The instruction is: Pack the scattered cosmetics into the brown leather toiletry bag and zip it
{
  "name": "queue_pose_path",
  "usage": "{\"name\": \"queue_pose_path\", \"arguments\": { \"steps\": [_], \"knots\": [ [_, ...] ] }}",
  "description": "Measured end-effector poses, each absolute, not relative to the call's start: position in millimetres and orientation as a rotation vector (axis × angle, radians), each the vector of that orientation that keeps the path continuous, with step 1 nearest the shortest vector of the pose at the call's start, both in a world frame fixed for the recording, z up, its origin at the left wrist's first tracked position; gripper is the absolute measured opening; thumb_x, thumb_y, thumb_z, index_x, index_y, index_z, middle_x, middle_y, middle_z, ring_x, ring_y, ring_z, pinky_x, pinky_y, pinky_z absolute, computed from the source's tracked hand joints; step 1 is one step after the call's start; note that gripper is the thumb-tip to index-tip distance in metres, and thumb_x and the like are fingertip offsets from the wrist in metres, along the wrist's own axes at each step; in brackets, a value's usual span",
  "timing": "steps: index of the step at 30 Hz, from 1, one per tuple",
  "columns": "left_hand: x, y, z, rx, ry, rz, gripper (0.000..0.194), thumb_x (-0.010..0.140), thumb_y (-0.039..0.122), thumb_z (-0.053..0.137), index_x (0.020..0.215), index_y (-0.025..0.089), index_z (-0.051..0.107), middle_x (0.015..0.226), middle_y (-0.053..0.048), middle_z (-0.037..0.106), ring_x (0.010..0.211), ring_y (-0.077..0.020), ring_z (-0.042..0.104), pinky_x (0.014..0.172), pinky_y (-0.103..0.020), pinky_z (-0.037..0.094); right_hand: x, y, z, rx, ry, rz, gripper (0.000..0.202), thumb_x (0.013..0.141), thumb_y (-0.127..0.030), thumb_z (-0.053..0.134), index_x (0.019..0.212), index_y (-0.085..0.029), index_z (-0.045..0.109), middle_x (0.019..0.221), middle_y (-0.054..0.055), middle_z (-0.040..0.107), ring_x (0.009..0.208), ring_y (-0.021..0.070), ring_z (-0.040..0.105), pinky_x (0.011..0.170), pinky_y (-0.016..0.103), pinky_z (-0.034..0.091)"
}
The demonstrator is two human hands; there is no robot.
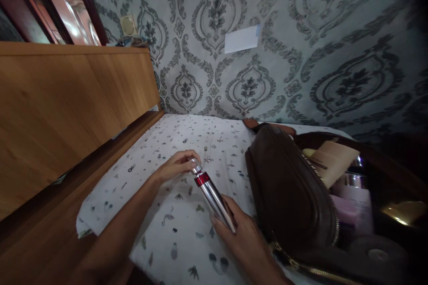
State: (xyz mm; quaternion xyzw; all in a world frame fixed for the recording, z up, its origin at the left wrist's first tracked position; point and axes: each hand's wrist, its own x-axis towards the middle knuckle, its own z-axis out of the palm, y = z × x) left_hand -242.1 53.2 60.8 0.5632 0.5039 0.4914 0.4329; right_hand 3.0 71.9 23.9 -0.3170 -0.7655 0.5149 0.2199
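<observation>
A slim silver spray bottle point(216, 202) with a shiny red band is held slantwise over the bedsheet, its top toward the upper left. My right hand point(245, 234) wraps round its lower part. At the top end, the thumb and fingers of my left hand point(177, 164) pinch the small silver cap point(195, 165). A narrow neck shows between cap and red band; whether the cap is fully off cannot be told. Close to my right hand lies a dark brown zipped bag point(287, 182), gaping open.
Inside the bag are a beige tube point(334, 160), a pink item point(344, 209) and a pale bottle point(361, 205). A patterned white sheet point(187, 240) lies below my hands. Wooden furniture point(73, 107) borders the left; a damask-papered wall point(214, 75) stands behind.
</observation>
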Motion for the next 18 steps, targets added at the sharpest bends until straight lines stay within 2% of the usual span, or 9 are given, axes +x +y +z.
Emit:
{"name": "queue_pose_path", "arguments": {
  "steps": [7,10,15,18],
  "knots": [
    [-247.3,50.2,65.5,1.469,1.161,1.251,0.039,0.08,0.043,0.077,0.108,0.017,0.073,0.088,-0.005,0.064,0.076,-0.0144,0.053,0.068,-0.024,0.04,3.1,73.0,21.4,-0.889,-2.103,1.434,0.038,0.082,-0.038,0.053,0.114,-0.018,0.061,0.074,0.0,0.065,0.067,0.0197,0.061,0.064,0.03,0.048],
    [-250.3,51.6,60.3,1.456,1.17,1.24,0.043,0.079,0.042,0.077,0.115,0.018,0.074,0.09,-0.006,0.066,0.071,-0.0133,0.051,0.06,-0.023,0.037,3.6,72.5,22.1,-0.902,-2.099,1.441,0.038,0.083,-0.04,0.053,0.113,-0.018,0.061,0.075,0.0,0.064,0.067,0.0195,0.061,0.064,0.03,0.048],
    [-249.3,58.1,47.7,1.356,1.265,1.346,0.043,0.079,0.05,0.074,0.102,0.013,0.079,0.083,-0.007,0.067,0.057,-0.0089,0.042,0.048,-0.021,0.027,2.9,73.3,21.1,-0.918,-2.111,1.446,0.039,0.082,-0.042,0.053,0.113,-0.019,0.061,0.076,0.001,0.065,0.067,0.0202,0.061,0.063,0.031,0.048],
    [-247.4,59.9,48.0,1.321,1.288,1.375,0.039,0.074,0.045,0.08,0.097,0.013,0.079,0.084,-0.008,0.072,0.058,-0.0096,0.048,0.049,-0.02,0.029,1.6,74.4,20.7,-0.925,-2.106,1.447,0.038,0.079,-0.043,0.054,0.108,-0.019,0.062,0.076,0.001,0.066,0.067,0.0204,0.061,0.064,0.03,0.048]
  ]
}}
